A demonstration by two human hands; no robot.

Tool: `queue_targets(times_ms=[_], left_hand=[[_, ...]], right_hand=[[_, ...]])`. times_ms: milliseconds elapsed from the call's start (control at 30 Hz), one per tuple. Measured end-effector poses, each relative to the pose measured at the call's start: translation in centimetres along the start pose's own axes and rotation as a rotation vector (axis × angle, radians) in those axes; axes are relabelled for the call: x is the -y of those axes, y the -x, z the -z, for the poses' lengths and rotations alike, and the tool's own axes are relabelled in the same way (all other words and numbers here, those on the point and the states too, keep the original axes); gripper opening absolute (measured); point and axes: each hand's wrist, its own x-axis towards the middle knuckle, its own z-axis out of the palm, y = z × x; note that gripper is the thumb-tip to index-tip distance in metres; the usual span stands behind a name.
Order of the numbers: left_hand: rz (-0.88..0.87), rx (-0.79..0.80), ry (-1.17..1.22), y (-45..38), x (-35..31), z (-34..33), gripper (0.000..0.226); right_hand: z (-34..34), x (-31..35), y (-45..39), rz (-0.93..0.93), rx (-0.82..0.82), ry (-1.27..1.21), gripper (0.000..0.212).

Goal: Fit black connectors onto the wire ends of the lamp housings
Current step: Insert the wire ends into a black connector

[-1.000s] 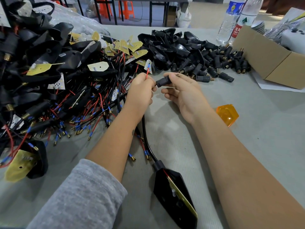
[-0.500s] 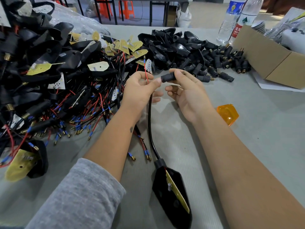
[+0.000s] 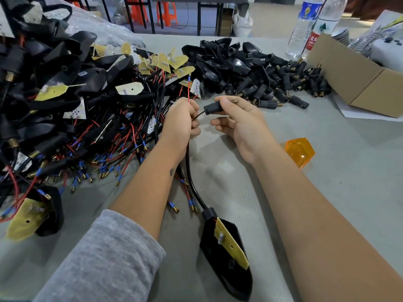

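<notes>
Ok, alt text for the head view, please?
The right hand pinches a black connector by the wires gripped in the left hand. A lamp housing lies on the grey table below.

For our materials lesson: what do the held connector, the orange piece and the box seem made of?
Black connector: matte moulded plastic or rubber, brass-coloured threaded tip. Orange lens: translucent glossy plastic, light glows through. Box: plain brown cardboard, creased at its corner.
</notes>
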Motion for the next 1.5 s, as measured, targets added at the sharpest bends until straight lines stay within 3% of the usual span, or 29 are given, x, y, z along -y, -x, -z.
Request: queue_targets(times_ms=[100, 233, 367, 567, 733, 800, 967, 1067, 1267, 1500], left_hand=[[-0.070, -0.010, -0.080, -0.2, 0.3, 0.1, 0.034], [-0.140, 0.008, -0.117, -0.5, 0.9, 0.1, 0.028], [-0.156, 0.057, -0.057, -0.4, 1.1, 0.1, 0.026], [-0.186, 0.113, -0.032, -0.1, 1.3, 0.2, 0.025], [-0.200, 0.120, -0.062, 0.0, 1.4, 0.1, 0.025], [-0.204, 0.120, -0.085, 0.1, 1.4, 0.1, 0.024], [-0.178, 0.070, -0.111, 0.2, 1.0, -0.2, 0.018], [-0.295, -0.007, -0.053, 0.1, 0.7, 0.1, 0.029], [-0.404, -0.013, 0.061, 0.5, 0.5, 0.3, 0.022], [-0.470, -0.003, -0.080, 0.6, 0.8, 0.1, 0.025]], right_hand=[[0.0, 0.0, 0.0, -0.006, -0.020, -0.035, 0.008], [0.2, 0.2, -0.1, -0.003, -0.096, -0.149, 0.020], [0.5, 0.3, -0.1, -0.016, -0.066, -0.175, 0.003], [0.4, 0.1, -0.1, -0.008, -0.024, -0.095, 0.006], [0.3, 0.4, -0.3, -0.069, -0.046, -0.139, 0.041], [0.3, 0.3, -0.3, -0.079, -0.045, -0.149, 0.045], [0.4, 0.1, -0.4, -0.065, -0.103, -0.131, 0.039], [0.4, 0.1, -0.6, -0.082, -0.118, -0.139, 0.038], [0.3, -0.2, -0.8, -0.092, -0.139, -0.141, 0.035], [0.3, -0.2, -0.9, -0.067, -0.204, -0.184, 0.027]])
